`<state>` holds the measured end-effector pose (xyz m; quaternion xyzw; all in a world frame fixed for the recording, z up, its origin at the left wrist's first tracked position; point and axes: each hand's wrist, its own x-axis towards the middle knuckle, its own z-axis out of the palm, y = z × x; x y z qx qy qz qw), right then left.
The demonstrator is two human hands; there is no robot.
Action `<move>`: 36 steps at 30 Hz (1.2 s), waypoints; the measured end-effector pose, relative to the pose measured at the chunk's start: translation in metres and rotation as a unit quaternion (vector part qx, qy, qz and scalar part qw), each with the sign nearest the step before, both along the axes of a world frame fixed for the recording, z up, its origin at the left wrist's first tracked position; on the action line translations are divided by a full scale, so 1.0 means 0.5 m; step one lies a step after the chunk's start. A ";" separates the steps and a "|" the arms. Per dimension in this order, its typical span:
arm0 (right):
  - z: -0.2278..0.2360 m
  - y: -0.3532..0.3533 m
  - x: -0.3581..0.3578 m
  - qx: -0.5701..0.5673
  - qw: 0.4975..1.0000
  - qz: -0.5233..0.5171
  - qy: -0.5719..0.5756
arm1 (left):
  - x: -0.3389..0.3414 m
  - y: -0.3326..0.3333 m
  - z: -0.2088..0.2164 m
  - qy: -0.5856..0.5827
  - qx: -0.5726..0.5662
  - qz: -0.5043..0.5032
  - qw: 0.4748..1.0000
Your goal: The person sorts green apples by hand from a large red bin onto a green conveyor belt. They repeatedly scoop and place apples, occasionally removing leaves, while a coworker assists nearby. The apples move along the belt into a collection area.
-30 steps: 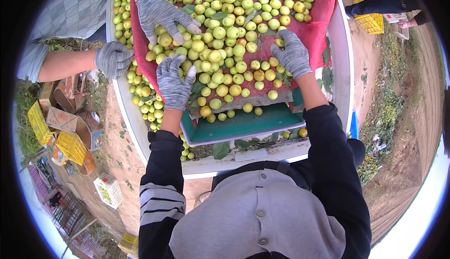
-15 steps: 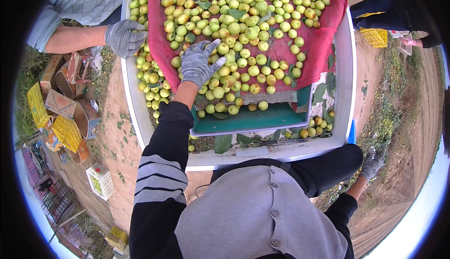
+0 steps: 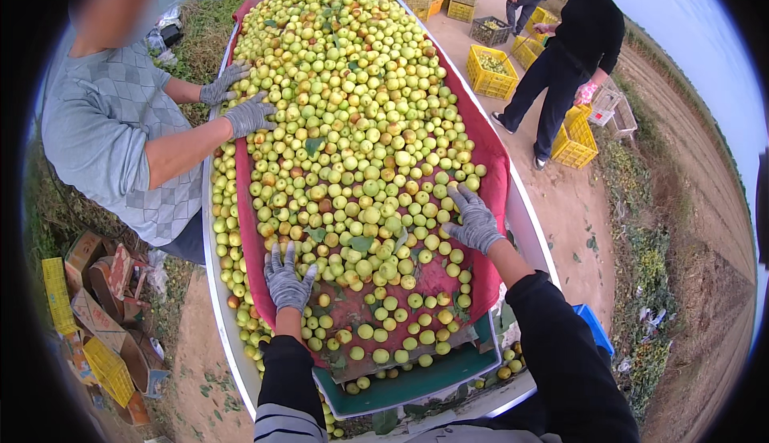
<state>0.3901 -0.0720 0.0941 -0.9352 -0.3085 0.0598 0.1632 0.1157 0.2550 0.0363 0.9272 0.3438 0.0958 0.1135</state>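
Note:
A long heap of small round yellow-green fruits, some blushed reddish brown, lies on a red cloth that slopes toward me. My left hand, in a grey knit glove, rests at the heap's near left side with its fingers spread. On the right, my gloved right hand touches the fruits beside the cloth's raised edge, its fingers stretched out. Neither hand grips a fruit. Below the cloth's near end sits a green tray with a few fruits along it. A few green leaves are mixed in.
A white-rimmed bin surrounds the cloth, with more fruits along its left side. At the left, a co-worker's gloved hands touch the heap. Another person stands right, near yellow crates. Cardboard boxes lie on the left ground.
The view has tilted up, showing the whole heap. My right hand has come from out beside the bin onto the fruits. The co-worker's second hand now shows on the heap.

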 end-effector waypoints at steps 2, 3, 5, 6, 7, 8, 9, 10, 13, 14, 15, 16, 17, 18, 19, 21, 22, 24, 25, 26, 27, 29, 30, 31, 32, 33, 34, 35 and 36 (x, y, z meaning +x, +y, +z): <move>-0.019 0.099 0.036 -0.002 0.997 -0.057 0.049 | 0.005 0.028 -0.035 0.007 -0.021 0.008 1.000; -0.027 0.145 0.037 -0.015 0.995 -0.064 0.069 | 0.006 0.035 -0.047 -0.009 -0.002 -0.021 1.000; -0.043 0.224 -0.002 -0.046 0.993 -0.061 0.089 | 0.006 0.041 -0.058 -0.025 0.027 -0.052 0.998; -0.048 0.255 -0.027 -0.045 0.995 -0.035 0.077 | 0.007 0.041 -0.057 -0.043 0.038 -0.062 0.996; -0.053 0.279 -0.061 -0.058 0.996 -0.026 0.068 | 0.010 0.039 -0.054 -0.046 0.047 -0.071 0.995; -0.059 0.292 -0.093 -0.052 0.997 -0.007 0.061 | 0.013 0.038 -0.049 -0.039 0.073 -0.080 0.993; -0.065 0.295 -0.117 -0.040 0.998 0.006 0.042 | 0.019 0.034 -0.045 -0.038 0.053 -0.079 0.995; -0.070 0.293 -0.132 -0.008 0.995 0.027 0.093 | 0.023 0.026 -0.041 -0.038 0.035 -0.075 0.996; -0.096 0.258 -0.193 0.011 0.990 0.129 0.063 | 0.021 -0.023 -0.042 -0.026 0.026 -0.129 0.991; -0.105 0.240 -0.216 0.032 0.984 0.135 0.114 | 0.014 -0.051 -0.046 -0.055 0.040 -0.154 0.986; -0.112 0.223 -0.231 0.044 0.980 0.152 0.121 | 0.005 -0.078 -0.047 -0.046 0.025 -0.182 0.982; -0.120 0.205 -0.250 0.058 0.976 0.168 0.127 | -0.014 -0.103 -0.045 -0.055 0.017 -0.211 0.976; -0.127 0.185 -0.275 0.028 0.979 0.173 0.107 | -0.032 -0.129 -0.041 -0.001 0.025 -0.225 0.974; -0.132 0.167 -0.295 0.027 0.980 0.187 0.066 | -0.045 -0.149 -0.034 0.004 0.052 -0.247 0.968; -0.135 0.140 -0.316 0.019 0.975 0.213 0.058 | -0.060 -0.170 -0.028 0.047 0.074 -0.268 0.960; -0.139 0.082 -0.364 0.006 0.964 0.262 -0.034 | -0.092 -0.205 -0.015 0.081 0.052 -0.308 0.946; -0.140 0.053 -0.386 0.015 0.960 0.274 -0.059 | -0.106 -0.220 -0.011 0.068 0.055 -0.342 0.935; -0.146 0.006 -0.423 0.013 0.960 0.279 -0.018 | -0.142 -0.262 -0.012 0.091 -0.028 -0.359 0.929; -0.145 -0.024 -0.445 -0.022 0.958 0.285 0.013 | -0.167 -0.285 -0.013 0.082 -0.032 -0.373 0.924; -0.142 -0.052 -0.459 -0.032 0.955 0.296 0.010 | -0.192 -0.302 -0.014 0.085 -0.038 -0.384 0.919; -0.138 -0.077 -0.460 0.020 0.957 0.290 0.007 | -0.210 -0.313 -0.016 0.083 -0.061 -0.398 0.912; -0.132 -0.118 -0.447 0.083 0.971 0.222 0.014 | -0.242 -0.315 -0.015 0.038 -0.075 -0.384 0.920; -0.129 -0.134 -0.433 0.113 0.979 0.168 0.008 | -0.253 -0.308 -0.012 0.026 -0.069 -0.371 0.926; -0.126 -0.148 -0.420 0.129 0.988 0.074 0.032 | -0.254 -0.288 -0.009 -0.043 -0.067 -0.344 0.936; -0.125 -0.156 -0.396 0.159 0.986 0.023 0.049 | -0.249 -0.263 -0.004 -0.069 -0.026 -0.301 0.951; -0.130 -0.153 -0.389 0.152 0.988 0.001 0.034 | -0.241 -0.240 0.002 -0.067 -0.001 -0.233 0.970; -0.136 -0.148 -0.391 0.121 0.990 -0.048 0.046 | -0.222 -0.210 0.005 -0.126 0.033 -0.184 0.974; -0.138 -0.147 -0.407 0.078 0.997 0.004 0.018 | -0.204 -0.183 0.007 -0.136 0.062 -0.121 0.981; -0.138 -0.145 -0.432 0.000 0.999 0.029 0.013 | -0.184 -0.157 0.009 -0.106 0.058 -0.053 0.991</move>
